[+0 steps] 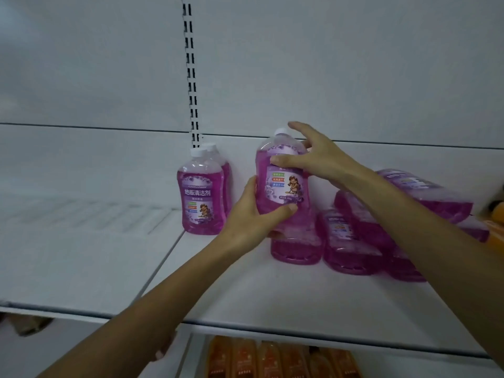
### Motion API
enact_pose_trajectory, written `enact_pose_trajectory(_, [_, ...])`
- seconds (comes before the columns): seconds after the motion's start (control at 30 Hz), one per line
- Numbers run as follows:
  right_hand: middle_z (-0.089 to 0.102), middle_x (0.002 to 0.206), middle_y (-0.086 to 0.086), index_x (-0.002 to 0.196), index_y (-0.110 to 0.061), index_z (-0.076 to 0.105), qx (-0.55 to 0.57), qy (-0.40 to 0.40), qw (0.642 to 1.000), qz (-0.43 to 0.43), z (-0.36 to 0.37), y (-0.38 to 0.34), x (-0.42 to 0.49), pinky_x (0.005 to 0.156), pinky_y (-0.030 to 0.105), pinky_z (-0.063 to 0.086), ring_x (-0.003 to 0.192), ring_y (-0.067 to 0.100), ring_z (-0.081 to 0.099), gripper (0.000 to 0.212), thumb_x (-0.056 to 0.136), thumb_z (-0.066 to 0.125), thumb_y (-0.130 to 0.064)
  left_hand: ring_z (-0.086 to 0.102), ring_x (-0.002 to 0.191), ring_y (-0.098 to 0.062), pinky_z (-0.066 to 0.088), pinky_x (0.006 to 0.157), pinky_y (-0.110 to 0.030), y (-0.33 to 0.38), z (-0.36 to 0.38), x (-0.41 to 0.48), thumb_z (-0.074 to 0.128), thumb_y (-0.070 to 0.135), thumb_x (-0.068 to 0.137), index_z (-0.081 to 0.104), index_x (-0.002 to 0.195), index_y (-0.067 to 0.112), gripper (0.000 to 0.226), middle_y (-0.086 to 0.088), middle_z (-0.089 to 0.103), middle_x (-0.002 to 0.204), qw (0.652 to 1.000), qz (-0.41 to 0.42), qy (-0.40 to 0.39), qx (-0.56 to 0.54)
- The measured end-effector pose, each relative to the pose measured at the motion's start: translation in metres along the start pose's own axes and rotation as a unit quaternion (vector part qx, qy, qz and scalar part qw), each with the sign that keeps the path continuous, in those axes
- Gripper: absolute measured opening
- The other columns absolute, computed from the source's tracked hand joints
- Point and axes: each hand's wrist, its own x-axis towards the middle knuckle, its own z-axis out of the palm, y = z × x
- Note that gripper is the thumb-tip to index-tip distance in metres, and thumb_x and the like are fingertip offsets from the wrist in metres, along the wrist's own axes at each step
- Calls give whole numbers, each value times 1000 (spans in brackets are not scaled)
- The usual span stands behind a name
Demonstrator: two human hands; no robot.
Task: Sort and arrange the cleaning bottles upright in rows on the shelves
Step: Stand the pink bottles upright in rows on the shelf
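Held bottle, purple liquid, white cap, is upright and clear of the row, between the two standing bottles at the slotted upright and the heap of toppled bottles to the right. Left grip is wrapped round the lower body, thumb across the front under the label. Right grip is clamped on the shoulder, thumb across the front and fingers behind the neck. The base is hidden by the left grip, so it cannot be told whether it touches the shelf or the lying bottle just below it. Risks, as judged: the base may catch on that lying bottle if lowered straight down, leaving it tilted. Setting it down too near the standing pair could knock the front one into the one behind. The right forearm passes low over the toppled heap, and a sideways sweep could roll one towards the shelf's front edge, above the orange bottles on the shelf below. Smooth plastic with a heavy liquid fill may slip if either grip lets go early.
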Motion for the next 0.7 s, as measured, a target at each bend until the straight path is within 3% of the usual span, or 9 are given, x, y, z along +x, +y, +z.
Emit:
enact_pose_trajectory(0.13, [57, 115, 2, 147, -30, 25, 19, -89, 996, 2, 26, -3, -3, 65, 19, 54, 86, 7, 64, 99, 67, 83, -20, 63, 94, -9, 59, 68, -29, -20, -27, -16, 66, 11, 83, 25, 125, 44, 67, 18, 55, 105, 999, 9, -4, 32])
enact_pose_trajectory(0.23, [59, 104, 2, 142, -32, 30, -2, -97, 995, -20, 46, 2, -5, 73, 23, 54, 83, 10, 65, 99, 62, 86, -19, 59, 105, -7, 57, 82, -32, -37, -43, -24, 67, 12, 82, 23, 129, 46, 73, 16, 54, 115, 998, 17, 2, 64])
enact_pose_trajectory(0.3, [59, 99, 1, 136, -34, 36, -16, -88, 996, -29, 57, 7, -6, 80, 30, 54, 85, 13, 64, 94, 59, 88, -21, 55, 103, 7, 51, 87, -17, -44, -51, -29, 66, 14, 83, 20, 128, 49, 73, 25, 50, 114, 994, 18, -5, 104])
enact_pose_trajectory(0.33, [58, 100, 0, 133, -35, 36, -25, -84, 996, -32, 61, 9, -6, 82, 30, 53, 87, 15, 63, 93, 58, 89, -21, 53, 102, 9, 47, 87, -12, -47, -54, -30, 66, 17, 83, 18, 132, 47, 75, 25, 49, 116, 991, 13, -10, 135])
enact_pose_trajectory(0.4, [56, 102, -3, 132, -36, 36, -51, -74, 995, -42, 66, 11, -6, 82, 24, 50, 92, 15, 60, 92, 57, 89, -22, 51, 109, 3, 45, 94, -17, -51, -60, -29, 66, 22, 85, 19, 143, 34, 75, 16, 49, 126, 978, 15, -2, 206])
enact_pose_trajectory(0.47, [53, 106, -3, 133, -35, 35, -90, -63, 992, -60, 66, 9, -5, 76, 14, 45, 96, 14, 56, 93, 58, 89, -22, 49, 118, -7, 43, 101, -27, -54, -66, -29, 65, 28, 85, 23, 144, 27, 71, 7, 48, 134, 958, 34, 5, 286])
enact_pose_trajectory(0.53, [48, 111, -3, 134, -31, 33, -134, -49, 987, -77, 65, 8, -4, 70, 7, 40, 100, 11, 51, 94, 60, 88, -18, 43, 123, -12, 38, 103, -26, -58, -69, -33, 61, 34, 87, 24, 144, 24, 69, 2, 43, 138, 925, 48, -19, 377])
enact_pose_trajectory(0.7, [47, 114, 1, 135, -28, 30, -176, 2, 980, -97, 75, 21, 6, 74, 21, 47, 83, 9, 49, 94, 62, 87, -13, 38, 125, -19, 32, 106, -33, -70, -73, -35, 47, 45, 92, 40, 136, 19, 52, -2, 41, 139, 830, 40, -110, 546])
